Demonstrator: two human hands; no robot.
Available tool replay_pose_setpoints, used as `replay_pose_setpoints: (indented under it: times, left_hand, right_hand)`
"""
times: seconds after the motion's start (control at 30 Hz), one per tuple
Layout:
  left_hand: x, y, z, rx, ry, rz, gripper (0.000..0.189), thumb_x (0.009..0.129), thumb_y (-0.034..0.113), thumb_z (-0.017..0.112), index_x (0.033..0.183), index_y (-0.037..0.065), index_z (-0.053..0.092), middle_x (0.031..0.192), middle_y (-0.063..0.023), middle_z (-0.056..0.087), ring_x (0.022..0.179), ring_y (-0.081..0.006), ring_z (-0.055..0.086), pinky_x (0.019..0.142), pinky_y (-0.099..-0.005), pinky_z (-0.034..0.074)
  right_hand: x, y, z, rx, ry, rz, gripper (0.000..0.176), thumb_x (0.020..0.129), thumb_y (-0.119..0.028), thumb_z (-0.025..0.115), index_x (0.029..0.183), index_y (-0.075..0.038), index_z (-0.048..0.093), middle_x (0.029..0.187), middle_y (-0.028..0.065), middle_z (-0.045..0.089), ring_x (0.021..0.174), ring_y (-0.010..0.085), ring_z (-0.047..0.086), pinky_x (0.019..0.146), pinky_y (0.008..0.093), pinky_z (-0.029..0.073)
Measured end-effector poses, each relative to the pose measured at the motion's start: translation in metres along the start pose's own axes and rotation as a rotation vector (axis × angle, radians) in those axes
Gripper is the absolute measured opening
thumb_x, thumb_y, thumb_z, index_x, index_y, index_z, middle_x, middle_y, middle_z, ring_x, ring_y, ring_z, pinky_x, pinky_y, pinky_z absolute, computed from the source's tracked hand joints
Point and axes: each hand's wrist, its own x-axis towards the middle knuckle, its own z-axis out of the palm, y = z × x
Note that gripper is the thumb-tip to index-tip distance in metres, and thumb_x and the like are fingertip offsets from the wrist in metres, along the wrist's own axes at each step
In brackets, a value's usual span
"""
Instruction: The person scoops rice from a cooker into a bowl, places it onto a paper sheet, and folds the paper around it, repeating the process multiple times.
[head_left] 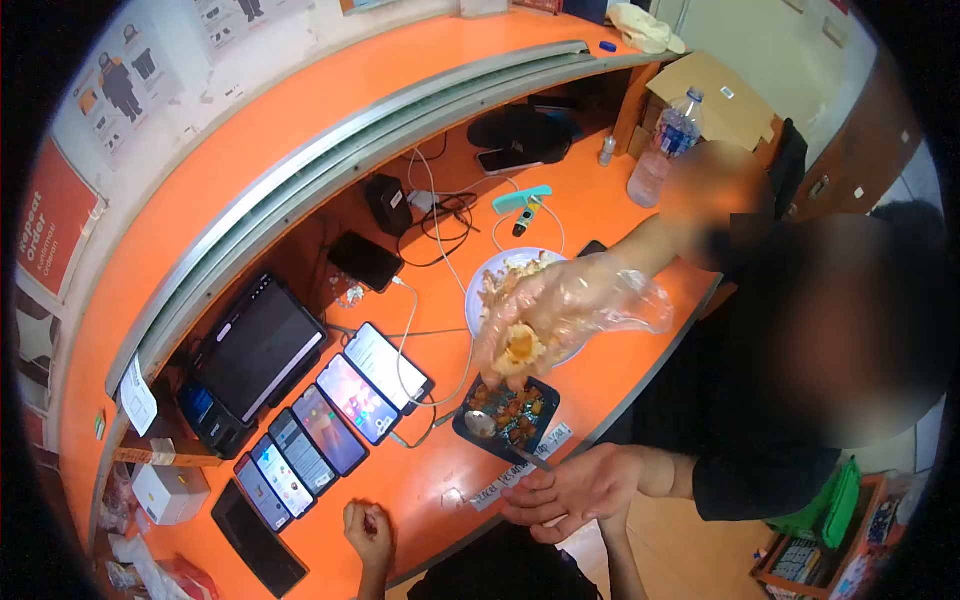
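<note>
Right, far left there's a white box (170,492) on the orange counter (430,500), then a dark-screened tablet (258,345), then a row of lit phones (330,428) lying side by side. Next, near the counter's front edge, the wearer's left grip (369,535): fingers curled in, a dark patch in the curl, can't tell if that's sth held. Mid-counter now: black tray (488,446) w/ chopped food, spoon (481,425) resting in it, handle out over the edge. Just behind it, a plate (474,302) w/ more food, partly covered by a co-worker's gloved hand (555,310), pale food morsel (521,348) at the fingers. Co-worker's bare hand (590,488) is open, palm up, nr the tray; wearer's right forearm (622,562) ends behind it, so right grip's state: can't tell. Far right, back: a clear btl (660,165), upright.
</note>
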Motion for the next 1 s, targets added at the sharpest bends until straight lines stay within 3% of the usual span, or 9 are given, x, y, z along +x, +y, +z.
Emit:
replay_pose_setpoints:
  times: [0.17,0.27,0.37,0.53,0.6,0.7,0.73,0.83,1.0]
  left_hand:
    - [0.007,0.013,-0.003,0.015,-0.005,-0.007,0.023,0.089,0.006,0.057,0.069,-0.001,0.047,0.068,-0.0085,0.042,0.061,-0.0197,0.042,0.054,-0.0323,0.032]
    - [0.007,0.008,-0.003,0.028,-0.006,0.019,0.025,0.090,0.008,0.056,0.069,-0.001,0.045,0.068,-0.0076,0.040,0.062,-0.0185,0.041,0.055,-0.0312,0.032]
    - [0.011,0.015,-0.003,0.052,0.006,0.011,0.023,0.085,0.002,0.057,0.065,0.001,0.045,0.065,-0.0089,0.041,0.061,-0.0223,0.043,0.054,-0.0343,0.032]
    - [0.015,0.019,-0.004,0.157,0.018,0.070,0.023,0.082,0.002,0.058,0.064,0.001,0.044,0.064,-0.0098,0.041,0.062,-0.0254,0.043,0.056,-0.0368,0.033]
    - [0.013,0.011,-0.004,0.160,0.045,0.058,0.023,0.081,0.003,0.059,0.064,0.002,0.044,0.064,-0.0103,0.041,0.062,-0.0267,0.044,0.057,-0.0379,0.033]
    - [0.013,0.003,0.005,0.139,0.099,0.067,0.022,0.080,0.003,0.060,0.064,0.002,0.045,0.063,-0.0102,0.041,0.061,-0.0266,0.043,0.056,-0.0375,0.033]
    - [0.012,-0.005,0.006,0.158,0.099,0.094,0.021,0.080,0.002,0.059,0.064,0.001,0.045,0.063,-0.0094,0.041,0.061,-0.0244,0.043,0.053,-0.0361,0.032]
    - [0.018,0.008,-0.002,0.171,0.067,0.095,0.021,0.080,0.002,0.060,0.065,0.001,0.045,0.063,-0.0084,0.041,0.060,-0.0225,0.043,0.052,-0.0346,0.031]
    - [0.016,0.015,-0.002,0.119,0.058,0.049,0.022,0.079,0.002,0.061,0.064,0.004,0.045,0.062,-0.0097,0.041,0.059,-0.0275,0.043,0.056,-0.0385,0.033]
  right_hand:
    - [0.071,-0.252,0.069,0.279,-1.278,0.007,0.026,0.097,-0.022,0.057,0.097,0.004,0.062,0.090,0.0115,0.064,0.083,0.0178,0.059,0.074,0.0313,0.044]
    - [0.092,-0.342,0.092,0.319,-1.700,0.136,0.029,0.097,-0.023,0.057,0.104,0.004,0.060,0.098,0.0131,0.063,0.093,0.0198,0.058,0.083,0.0337,0.042]
    - [0.105,-0.380,0.102,0.267,-1.800,0.285,0.033,0.097,-0.025,0.056,0.110,0.005,0.059,0.107,0.0147,0.063,0.103,0.0218,0.057,0.092,0.0361,0.040]
    - [0.114,-0.401,0.108,0.260,-1.715,0.384,0.042,0.097,-0.028,0.056,0.121,0.006,0.056,0.121,0.0173,0.062,0.120,0.0252,0.055,0.108,0.0401,0.037]
    - [0.117,-0.388,0.116,0.502,-1.838,0.191,0.058,0.092,-0.034,0.064,0.132,0.005,0.048,0.137,0.0184,0.049,0.123,0.0245,0.052,0.107,0.0417,0.039]
    - [0.098,-0.381,0.115,0.823,-1.766,0.464,0.050,0.093,-0.023,0.061,0.131,0.007,0.050,0.131,0.0183,0.054,0.124,0.0247,0.051,0.105,0.0400,0.041]
    - [0.100,-0.383,0.116,0.704,-1.775,0.286,0.047,0.094,-0.018,0.060,0.132,0.008,0.049,0.130,0.0184,0.055,0.125,0.0252,0.051,0.105,0.0400,0.041]
    - [0.099,-0.377,0.127,0.659,-1.764,0.021,0.039,0.093,-0.009,0.058,0.129,0.008,0.052,0.129,0.0188,0.057,0.125,0.0259,0.051,0.106,0.0400,0.041]
    - [0.098,-0.390,0.136,0.497,-1.742,-0.105,0.033,0.092,-0.006,0.060,0.123,0.006,0.057,0.124,0.0185,0.060,0.121,0.0259,0.054,0.104,0.0397,0.043]
